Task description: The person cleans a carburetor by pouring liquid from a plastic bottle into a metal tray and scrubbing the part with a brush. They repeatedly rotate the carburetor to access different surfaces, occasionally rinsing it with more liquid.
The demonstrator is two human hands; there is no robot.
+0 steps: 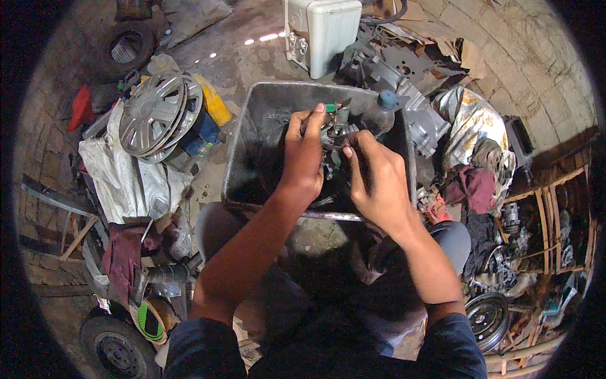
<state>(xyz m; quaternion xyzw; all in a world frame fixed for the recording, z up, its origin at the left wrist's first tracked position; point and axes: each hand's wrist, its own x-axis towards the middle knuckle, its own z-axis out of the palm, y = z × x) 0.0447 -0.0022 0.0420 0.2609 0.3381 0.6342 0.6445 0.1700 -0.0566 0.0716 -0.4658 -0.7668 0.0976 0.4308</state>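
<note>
My left hand reaches over a black plastic tub, its fingers bent round the left side of a small grey metal part. From the right, my right hand comes in with thumb and forefinger pinched at that part's near end; what lies between those fingertips is too small to make out. A green piece shows just beyond my left fingertips. Inside the tub, a clear plastic bottle with a blue cap stands by the far right corner. Other small metal pieces are partly hidden below my hands.
Silver wheel covers lie on a white sack to the left, by a yellow container. Beyond the tub stands a whitish metal box. A grey metal casing sits right. Tyres and scrap surround me.
</note>
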